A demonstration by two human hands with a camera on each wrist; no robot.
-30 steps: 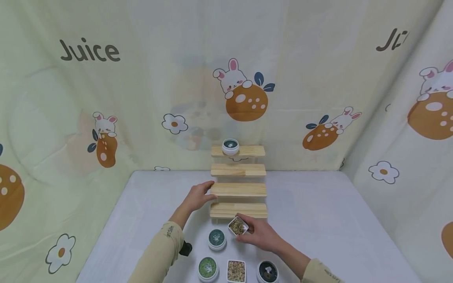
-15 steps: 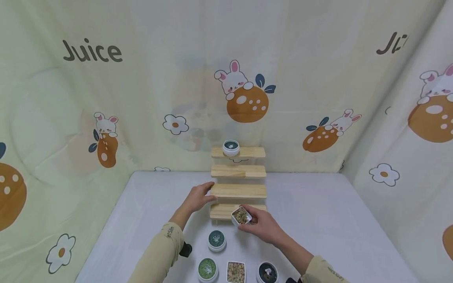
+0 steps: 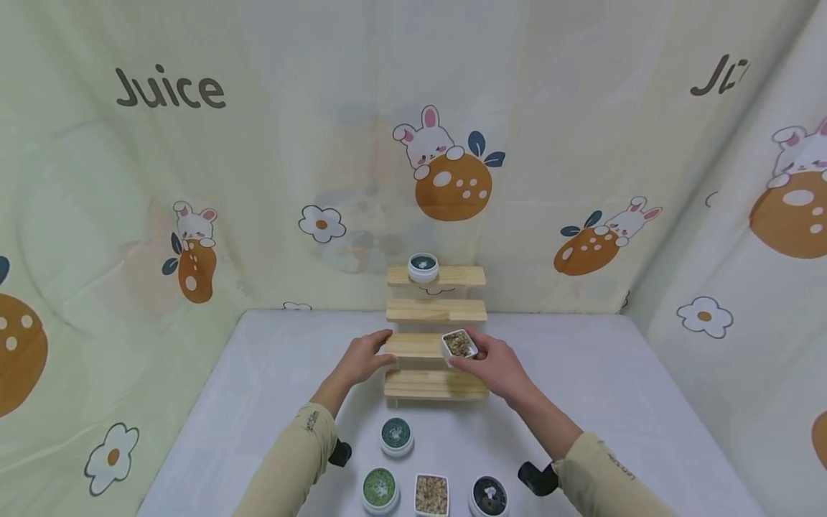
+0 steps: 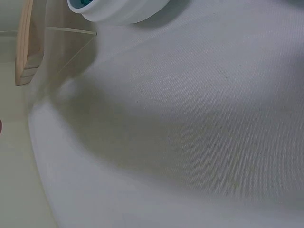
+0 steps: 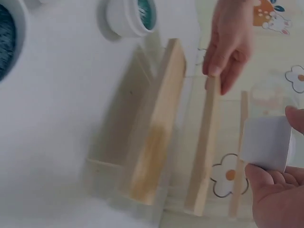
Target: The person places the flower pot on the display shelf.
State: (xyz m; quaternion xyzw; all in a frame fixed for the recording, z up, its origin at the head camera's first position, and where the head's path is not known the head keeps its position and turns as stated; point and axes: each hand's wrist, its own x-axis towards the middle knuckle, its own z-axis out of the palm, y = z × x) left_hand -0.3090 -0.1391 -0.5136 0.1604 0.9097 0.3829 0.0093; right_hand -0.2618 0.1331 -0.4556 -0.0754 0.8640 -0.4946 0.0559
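Observation:
My right hand pinches a small white square dish of brownish, grainy bits between thumb and fingers. It is held over the right part of a four-tier wooden shelf, around the second tier from the bottom. In the right wrist view the dish's plain white underside shows. With thumb and fingers, my left hand grips the left end of that same tier; the right wrist view shows this hold on the board's end. A round white jar with dark teal contents stands on the top tier.
In front of the shelf stand a teal-filled round jar, a green-filled one, a square dish of grainy bits and a dark-filled round jar. A printed curtain hangs behind the white table.
My right hand has carried the square dish up and to the right, from before the lowest tier to over the second. My left hand has stayed on the shelf.

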